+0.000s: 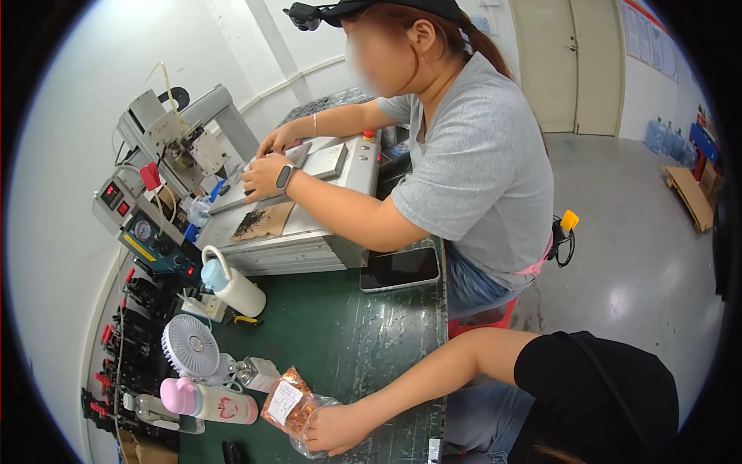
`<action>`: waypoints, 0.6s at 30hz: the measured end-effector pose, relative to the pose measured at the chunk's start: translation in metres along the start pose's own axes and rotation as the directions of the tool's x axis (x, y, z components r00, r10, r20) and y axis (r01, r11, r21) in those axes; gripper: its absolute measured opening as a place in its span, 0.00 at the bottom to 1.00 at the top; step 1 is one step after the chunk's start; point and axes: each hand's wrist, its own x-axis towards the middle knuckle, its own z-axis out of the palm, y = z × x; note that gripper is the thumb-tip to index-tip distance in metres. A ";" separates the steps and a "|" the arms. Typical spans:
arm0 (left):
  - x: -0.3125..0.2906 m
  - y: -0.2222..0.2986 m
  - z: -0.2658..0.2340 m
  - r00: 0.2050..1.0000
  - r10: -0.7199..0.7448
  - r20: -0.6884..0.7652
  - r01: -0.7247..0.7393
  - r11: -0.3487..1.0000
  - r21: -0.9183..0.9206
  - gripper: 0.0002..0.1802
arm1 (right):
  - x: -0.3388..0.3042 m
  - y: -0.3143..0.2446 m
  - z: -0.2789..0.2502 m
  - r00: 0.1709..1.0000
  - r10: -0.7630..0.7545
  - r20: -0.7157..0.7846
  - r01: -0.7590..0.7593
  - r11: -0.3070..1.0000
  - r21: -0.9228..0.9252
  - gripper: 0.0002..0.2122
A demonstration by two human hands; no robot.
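My right hand (336, 429) reaches in from the lower right over the green table, its fingers curled onto the clear crinkled end of a plastic packet (300, 417). Reddish-orange bits fill the packet, and a white label is stuck on it. Just beyond lie a small clear bottle (259, 374), a white bottle with a pink lid (228, 405) and a white desk fan (192, 346). My left hand is out of view.
A co-worker in a grey shirt (479, 147) sits farther along, both hands over a bench machine (301, 247). A phone (399, 269) lies near the table edge, and a cream flask (241, 294) stands by the machine. Power adapters (139, 340) line the wall.
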 end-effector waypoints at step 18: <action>-0.016 0.039 0.011 0.988 0.016 0.156 0.006 0.991 -0.135 0.21 | 0.001 0.002 -0.004 1.000 -0.015 0.023 0.015 1.000 -0.010 0.17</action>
